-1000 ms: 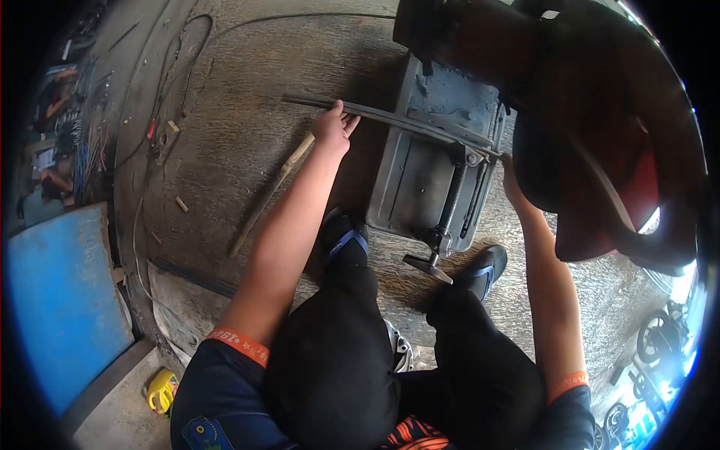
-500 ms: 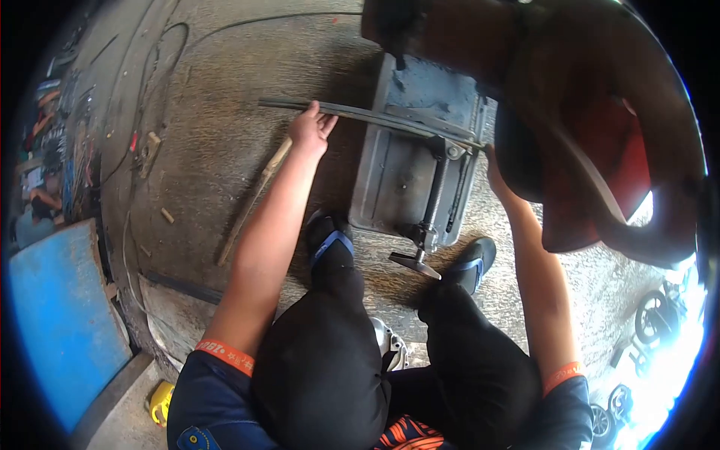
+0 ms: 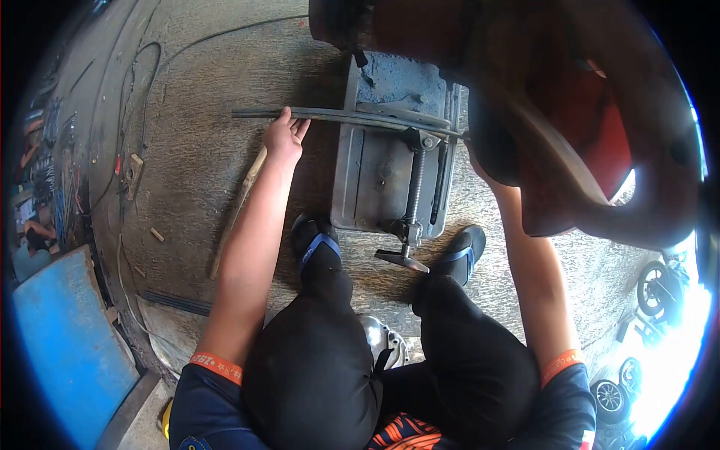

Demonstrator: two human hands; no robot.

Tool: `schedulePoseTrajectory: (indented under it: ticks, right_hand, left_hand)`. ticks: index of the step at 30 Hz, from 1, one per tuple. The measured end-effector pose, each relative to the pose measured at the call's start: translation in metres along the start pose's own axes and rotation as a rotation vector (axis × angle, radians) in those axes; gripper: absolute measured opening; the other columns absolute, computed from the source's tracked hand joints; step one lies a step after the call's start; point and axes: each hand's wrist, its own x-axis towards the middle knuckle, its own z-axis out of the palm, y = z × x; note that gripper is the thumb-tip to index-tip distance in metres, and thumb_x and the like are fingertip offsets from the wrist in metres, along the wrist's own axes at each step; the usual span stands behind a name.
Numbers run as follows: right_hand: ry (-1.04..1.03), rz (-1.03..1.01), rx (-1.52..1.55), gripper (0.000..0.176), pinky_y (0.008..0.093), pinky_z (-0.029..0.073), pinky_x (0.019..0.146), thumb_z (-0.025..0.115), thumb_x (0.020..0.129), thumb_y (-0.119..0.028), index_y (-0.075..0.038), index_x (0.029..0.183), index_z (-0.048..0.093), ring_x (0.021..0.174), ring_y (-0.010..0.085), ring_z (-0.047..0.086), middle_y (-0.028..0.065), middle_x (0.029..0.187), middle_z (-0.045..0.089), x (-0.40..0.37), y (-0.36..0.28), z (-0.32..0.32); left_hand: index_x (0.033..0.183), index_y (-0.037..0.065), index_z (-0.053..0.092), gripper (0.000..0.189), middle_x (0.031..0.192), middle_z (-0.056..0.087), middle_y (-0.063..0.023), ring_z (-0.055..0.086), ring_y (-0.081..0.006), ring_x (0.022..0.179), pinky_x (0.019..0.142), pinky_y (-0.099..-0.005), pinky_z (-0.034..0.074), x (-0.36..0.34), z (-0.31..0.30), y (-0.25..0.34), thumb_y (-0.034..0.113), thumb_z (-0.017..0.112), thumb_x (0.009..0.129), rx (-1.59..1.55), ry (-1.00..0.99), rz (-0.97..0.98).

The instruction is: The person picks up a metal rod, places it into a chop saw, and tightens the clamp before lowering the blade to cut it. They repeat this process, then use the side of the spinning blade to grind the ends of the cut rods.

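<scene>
A long dark metal bar (image 3: 330, 114) lies across the grey base of a chop saw (image 3: 375, 172) on the floor. My left hand (image 3: 283, 135) rests on the bar's left part, fingers over it. The forearm of my right arm (image 3: 525, 255) reaches up to the bar's right end, but my right hand is hidden behind the saw's red guard (image 3: 592, 127). A vise screw with a handle (image 3: 409, 217) runs along the base toward me.
A wooden stick (image 3: 238, 206) lies on the concrete left of my left arm. Cables and small scraps lie at far left. A blue panel (image 3: 64, 337) is at lower left. My sandalled feet (image 3: 315, 244) flank the saw base. Wheels sit at lower right.
The view has shifted, so saw and bar sit further left and lower in frame. My left hand stays on the bar; my right hand has gone out of sight behind the guard.
</scene>
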Motion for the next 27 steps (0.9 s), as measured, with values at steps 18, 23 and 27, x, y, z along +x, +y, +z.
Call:
schedulePoseTrajectory:
  ticks: [18,23,27]
  right_hand:
    - [0.220,0.134,0.831,0.063,0.0343,0.045,0.097,0.056,0.081,-0.014,0.000,0.139,0.036,0.111,0.0254,0.056,0.0159,0.125,0.054,0.051,-0.078,-0.172]
    - [0.295,0.102,0.821,0.078,0.0417,0.015,0.116,0.050,0.064,0.002,0.006,0.141,0.033,0.144,0.0324,0.014,0.0251,0.150,0.026,-0.007,-0.092,-0.149]
    - [0.314,-0.022,0.782,0.085,0.0441,0.016,0.115,0.044,0.059,0.008,0.004,0.142,0.030,0.144,0.0370,0.012,0.0287,0.153,0.009,-0.048,-0.097,-0.116]
  left_hand:
    - [0.115,-0.003,0.051,0.029,0.119,0.057,-0.0192,0.057,-0.0308,0.111,0.095,-0.0413,0.052,0.002,0.006,0.003,0.019,0.052,0.097,0.015,0.070,-0.010]
    - [0.113,-0.001,0.052,0.025,0.114,0.058,-0.0158,0.058,-0.0289,0.108,0.095,-0.0407,0.052,0.000,0.004,0.004,0.018,0.052,0.097,0.027,0.042,-0.018]
    - [0.110,0.001,0.053,0.021,0.105,0.060,-0.0121,0.060,-0.0281,0.101,0.094,-0.0432,0.052,0.017,-0.007,0.003,0.018,0.053,0.097,0.006,-0.016,-0.041]
